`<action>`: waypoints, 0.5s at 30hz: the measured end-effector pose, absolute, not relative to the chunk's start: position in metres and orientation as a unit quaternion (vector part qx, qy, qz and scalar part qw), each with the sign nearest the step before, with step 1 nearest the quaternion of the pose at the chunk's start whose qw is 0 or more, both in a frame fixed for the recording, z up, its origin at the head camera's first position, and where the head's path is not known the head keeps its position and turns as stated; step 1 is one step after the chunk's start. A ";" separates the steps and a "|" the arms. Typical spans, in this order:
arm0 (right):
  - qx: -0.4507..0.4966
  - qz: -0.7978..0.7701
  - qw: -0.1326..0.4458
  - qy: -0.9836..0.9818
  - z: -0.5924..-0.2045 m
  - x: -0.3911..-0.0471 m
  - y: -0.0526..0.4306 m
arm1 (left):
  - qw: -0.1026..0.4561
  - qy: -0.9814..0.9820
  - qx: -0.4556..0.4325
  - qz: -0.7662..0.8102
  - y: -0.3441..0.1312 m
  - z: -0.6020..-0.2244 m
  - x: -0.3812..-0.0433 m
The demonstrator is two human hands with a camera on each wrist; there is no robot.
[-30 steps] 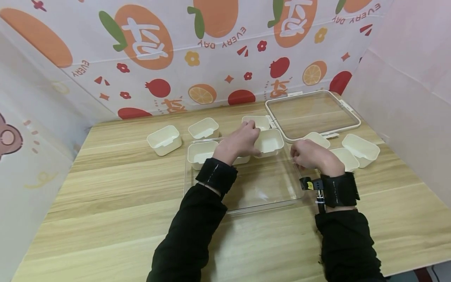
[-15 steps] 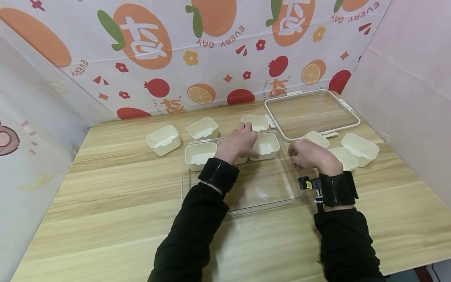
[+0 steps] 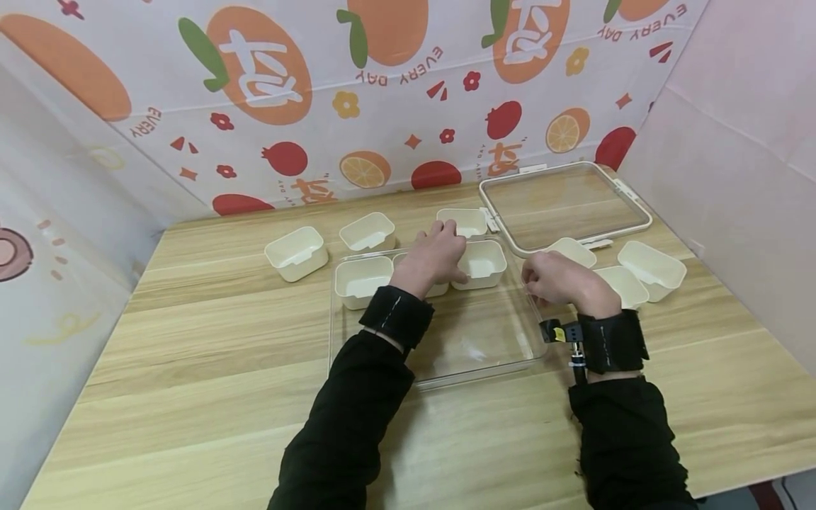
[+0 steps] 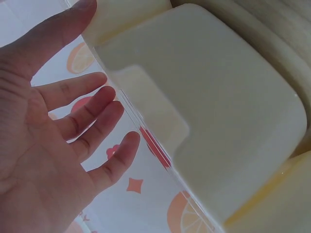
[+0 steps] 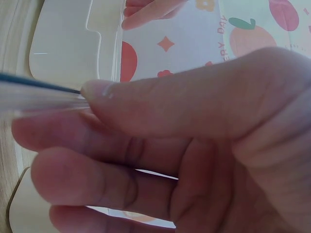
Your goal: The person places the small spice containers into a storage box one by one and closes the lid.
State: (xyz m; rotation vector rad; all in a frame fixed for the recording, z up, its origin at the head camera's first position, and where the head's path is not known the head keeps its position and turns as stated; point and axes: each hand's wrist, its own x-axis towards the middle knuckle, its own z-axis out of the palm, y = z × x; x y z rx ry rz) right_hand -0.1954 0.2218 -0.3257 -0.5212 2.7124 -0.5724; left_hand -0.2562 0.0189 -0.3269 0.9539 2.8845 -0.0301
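Note:
A clear plastic box (image 3: 472,340) lies on the table with three cream bins along its far side: a left bin (image 3: 363,280), a middle one mostly covered by my left hand, and a right bin (image 3: 482,263). My left hand (image 3: 433,258) hovers at the right bin, thumb close to its near left corner. In the left wrist view, the loosely bent fingers (image 4: 97,131) are spread beside the box's far wall, around nothing. My right hand (image 3: 564,280) pinches the clear box's right rim between thumb (image 5: 160,107) and forefinger.
Behind the box stand a far-left bin (image 3: 296,253), another cream bin (image 3: 367,232) and one more bin (image 3: 462,222) partly hidden by my hand. A white-framed clear lid (image 3: 567,205) lies back right. Several bins, including a tilted bin (image 3: 652,270), sit right of my right hand.
The right bin has come down and slightly left into the box, with my left hand moving along; over the last half second it stays put. My right hand keeps its place at the rim.

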 end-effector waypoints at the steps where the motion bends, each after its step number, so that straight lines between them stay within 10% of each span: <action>1: -0.182 -0.203 0.160 0.949 -0.326 -0.195 0.222 | 0.052 0.948 0.313 -0.014 0.019 -0.327 -0.256; 15: -0.177 -0.216 0.163 0.946 -0.324 -0.195 0.221 | 0.058 0.948 0.311 -0.026 0.019 -0.326 -0.254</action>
